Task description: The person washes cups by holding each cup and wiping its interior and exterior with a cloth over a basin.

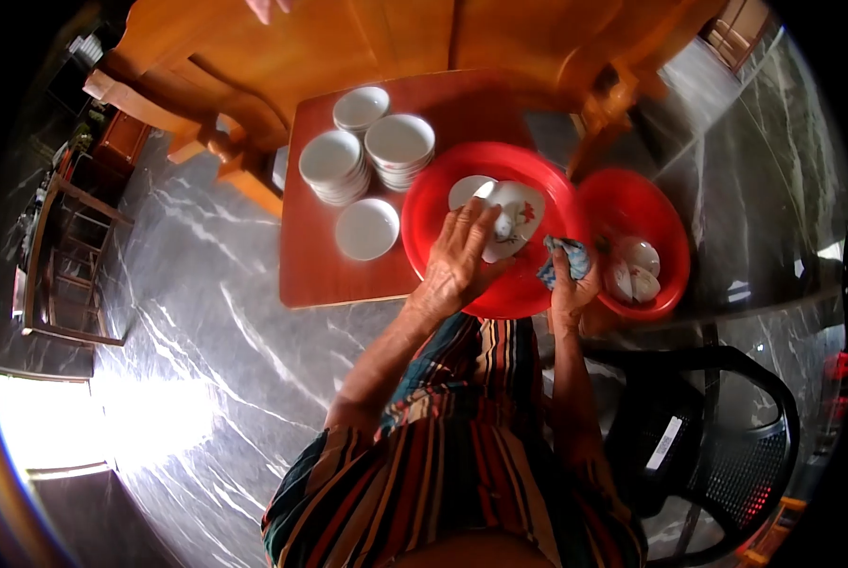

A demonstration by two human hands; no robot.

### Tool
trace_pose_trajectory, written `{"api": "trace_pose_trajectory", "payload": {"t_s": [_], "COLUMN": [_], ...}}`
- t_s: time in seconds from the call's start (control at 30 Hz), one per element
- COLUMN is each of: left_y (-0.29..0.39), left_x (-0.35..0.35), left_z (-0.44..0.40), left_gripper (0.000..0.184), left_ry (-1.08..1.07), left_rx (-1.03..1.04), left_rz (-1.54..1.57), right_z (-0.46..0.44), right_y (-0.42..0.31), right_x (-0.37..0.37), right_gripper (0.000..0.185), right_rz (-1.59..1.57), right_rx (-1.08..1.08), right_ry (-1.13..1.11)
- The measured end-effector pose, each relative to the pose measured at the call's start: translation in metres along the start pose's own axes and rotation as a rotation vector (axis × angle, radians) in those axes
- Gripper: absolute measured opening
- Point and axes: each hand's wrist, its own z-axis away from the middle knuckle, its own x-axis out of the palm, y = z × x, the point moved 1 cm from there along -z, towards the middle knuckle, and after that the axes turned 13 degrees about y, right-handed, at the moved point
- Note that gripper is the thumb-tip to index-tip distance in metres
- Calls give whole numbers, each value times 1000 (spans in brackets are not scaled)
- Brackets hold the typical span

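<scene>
A large red basin (pixel 422 210) holds a white dish with a red flower pattern (pixel 526 203) and another white dish (pixel 464 191) beside it. My left hand (pixel 457 254) reaches over the near left side of the basin. Its fingers are stretched out at the flowered dish's left edge, the thumb held apart; whether they touch the dish I cannot tell. At the basin's right rim, my right hand (pixel 574 289) is closed around a blue and white cloth (pixel 558 262). Some small white detail beside the left fingertips is too bright to make out.
Stacks of white bowls (pixel 331 159) and a single white bowl (pixel 367 229) stand on the reddish table (pixel 315 279), left of the basin. A second red basin (pixel 665 222) with white dishes sits to the right. Nearby are a black chair (pixel 727 364) and a wooden bench (pixel 348 43).
</scene>
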Motion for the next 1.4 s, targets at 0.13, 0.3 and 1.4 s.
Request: {"api": "trace_pose_trajectory", "payload": {"t_s": [0.13, 0.3, 1.4], "left_y": [0, -22, -160], "left_x": [-2, -21, -78], "left_z": [2, 14, 94], "left_gripper": [74, 57, 16], "left_ry": [4, 279, 110], "left_rx": [-8, -547, -788], "left_rz": [13, 342, -697], "right_z": [1, 2, 0], "right_y": [-15, -19, -21], "right_x": [3, 1, -1], "right_gripper": [25, 24, 26], "right_rz": [-115, 93, 270], "right_rx": [22, -64, -108], "right_ry": [-119, -69, -117]}}
